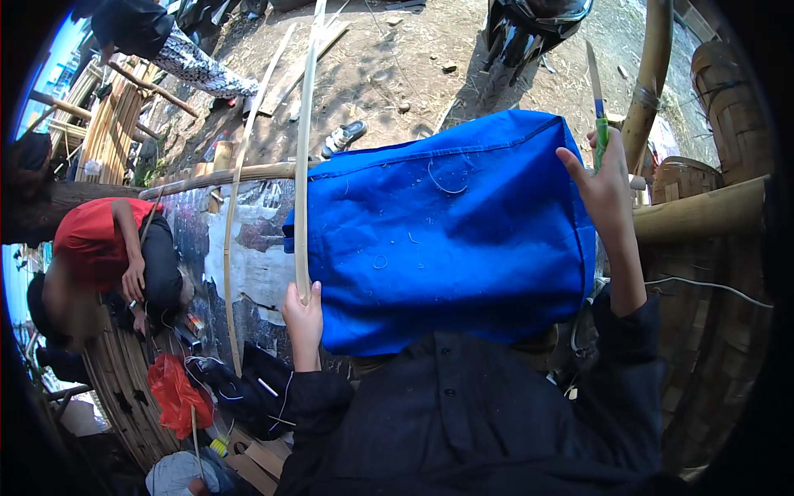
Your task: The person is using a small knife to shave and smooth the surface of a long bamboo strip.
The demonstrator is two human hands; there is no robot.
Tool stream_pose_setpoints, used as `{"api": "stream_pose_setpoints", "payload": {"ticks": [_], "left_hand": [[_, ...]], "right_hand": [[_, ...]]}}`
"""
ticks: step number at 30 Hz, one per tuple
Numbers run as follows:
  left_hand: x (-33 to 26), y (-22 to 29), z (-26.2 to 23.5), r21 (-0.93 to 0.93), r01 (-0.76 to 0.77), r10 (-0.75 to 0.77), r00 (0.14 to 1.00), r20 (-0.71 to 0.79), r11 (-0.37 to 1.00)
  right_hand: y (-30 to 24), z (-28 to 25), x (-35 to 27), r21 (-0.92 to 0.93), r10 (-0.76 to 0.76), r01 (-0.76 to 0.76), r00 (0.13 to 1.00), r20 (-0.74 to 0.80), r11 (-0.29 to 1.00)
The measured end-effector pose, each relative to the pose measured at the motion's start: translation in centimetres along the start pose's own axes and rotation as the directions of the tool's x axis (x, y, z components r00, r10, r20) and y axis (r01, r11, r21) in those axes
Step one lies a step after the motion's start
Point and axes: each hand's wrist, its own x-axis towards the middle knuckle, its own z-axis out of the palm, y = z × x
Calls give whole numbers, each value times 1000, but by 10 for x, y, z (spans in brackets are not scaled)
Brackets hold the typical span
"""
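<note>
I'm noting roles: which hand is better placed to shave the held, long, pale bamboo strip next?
Likely the right hand: it holds the green-handled metal knife; the left hand grips the strip.

My knife (599,108): grey blade (592,70), green-and-blue handle (601,149). My bamboo strip (304,149): pale straw. My lap cloth (447,240): blue. My buttoned shirt (405,413): black. Co-worker's shirt (91,236): red. Plastic bag (176,397): orange-red. Another person's trousers (198,66): black-and-white patterned.

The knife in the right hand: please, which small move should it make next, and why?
Probably the knife should come across the blue cloth toward the bamboo strip. The left hand grips this strip near its lower end, while the right hand holds the knife well apart from it, blade pointing away from the body.
</note>
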Motion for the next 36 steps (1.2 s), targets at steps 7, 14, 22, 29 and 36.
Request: {"api": "stream_pose_setpoints", "payload": {"ticks": [7, 14, 22, 29, 36], "left_hand": [[3, -14, 28, -99, -35, 30, 999, -43, 994], [8, -26, 29, -200, -12, 11, 1000, -9, 980], [6, -25, 23, -167, -21, 19, 1000, -10, 986], [8, -15, 28, -188, -20, 21, 1000, 3, 982], [5, -32, 24, -189, -38, 25, 997, -66, 981]], "right_hand": [[129, 88, 12, 8, 541, -551, 821, 182, 834], [104, 72, 14, 42, 370, -369, 929, -18, 928], [-52, 40, -37, 124, -781, 862, 373, 500, 491], [1, 16, 38, -483, -147, 222, 971, 188, 847], [-58, 22, -15, -8, -341, 399, 792, 506, 917]]}}
